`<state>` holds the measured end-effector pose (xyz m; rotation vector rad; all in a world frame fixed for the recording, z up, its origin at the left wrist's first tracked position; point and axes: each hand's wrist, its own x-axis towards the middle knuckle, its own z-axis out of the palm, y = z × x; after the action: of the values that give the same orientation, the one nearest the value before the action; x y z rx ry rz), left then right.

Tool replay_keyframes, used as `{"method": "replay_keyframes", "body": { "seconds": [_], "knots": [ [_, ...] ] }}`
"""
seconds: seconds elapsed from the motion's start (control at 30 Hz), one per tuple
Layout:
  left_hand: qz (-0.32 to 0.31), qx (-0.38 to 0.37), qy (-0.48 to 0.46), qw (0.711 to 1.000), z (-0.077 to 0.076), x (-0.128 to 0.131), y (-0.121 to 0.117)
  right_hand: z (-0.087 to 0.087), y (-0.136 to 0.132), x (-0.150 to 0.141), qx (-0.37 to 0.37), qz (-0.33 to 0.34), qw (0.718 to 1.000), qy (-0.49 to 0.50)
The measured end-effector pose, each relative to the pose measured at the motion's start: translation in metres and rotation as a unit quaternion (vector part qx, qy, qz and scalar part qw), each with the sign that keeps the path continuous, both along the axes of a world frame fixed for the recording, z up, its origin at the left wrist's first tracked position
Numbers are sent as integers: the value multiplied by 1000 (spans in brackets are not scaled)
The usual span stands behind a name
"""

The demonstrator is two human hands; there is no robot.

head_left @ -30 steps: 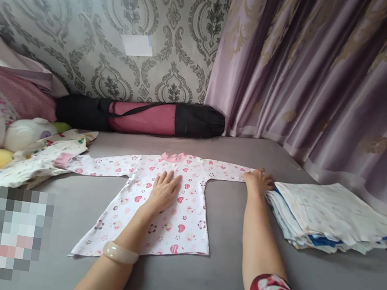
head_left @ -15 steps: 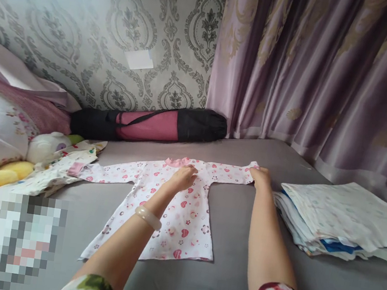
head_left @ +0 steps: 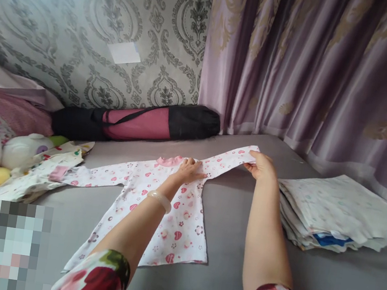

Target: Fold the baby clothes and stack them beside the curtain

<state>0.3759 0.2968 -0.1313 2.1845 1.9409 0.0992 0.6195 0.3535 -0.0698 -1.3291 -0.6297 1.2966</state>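
A small white long-sleeved shirt (head_left: 168, 218) with pink hearts and a pink collar lies spread on the grey bed (head_left: 321, 287). My left hand (head_left: 190, 171) presses flat on its right shoulder, fingers stretched out, a pale bangle on the wrist. My right hand (head_left: 261, 165) pinches the cuff of the right sleeve (head_left: 229, 158) and holds it lifted off the bed. The left sleeve lies flat towards the left.
A stack of folded pale cloths (head_left: 338, 216) lies right of my right arm. A black and pink roll bag (head_left: 139, 123) rests along the wall. Loose patterned clothes (head_left: 31, 170), soft toys (head_left: 20, 149) and pillows sit at the left. Purple curtains (head_left: 316, 66) hang behind.
My left hand slid from the shirt's chest up to its right shoulder. My right hand took hold of the sleeve cuff and raised it off the bed.
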Motion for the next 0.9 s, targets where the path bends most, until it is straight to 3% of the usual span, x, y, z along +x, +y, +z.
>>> {"method": "replay_keyframes", "body": {
  "seconds": [0.23,0.5,0.63,0.7,0.73,0.83,0.9],
  "knots": [
    [-20,-33,-15,999,6,-2,8,23,-12,-24,9,46,996,82],
    [17,-78,-58,995,18,4,18,25,-18,-54,20,99,984,146],
    [54,-46,-168,983,20,-5,3,26,-24,-73,16,114,979,168],
    [112,-25,-291,950,19,-16,-12,26,-28,-86,18,135,978,158],
    [148,-17,-363,920,18,-24,-21,25,-32,-93,20,147,978,149],
    [234,10,-554,799,13,-53,-51,19,-45,-121,40,186,975,111],
    [263,30,-627,733,9,-72,-69,12,-57,-139,73,260,958,93]
  ]
}}
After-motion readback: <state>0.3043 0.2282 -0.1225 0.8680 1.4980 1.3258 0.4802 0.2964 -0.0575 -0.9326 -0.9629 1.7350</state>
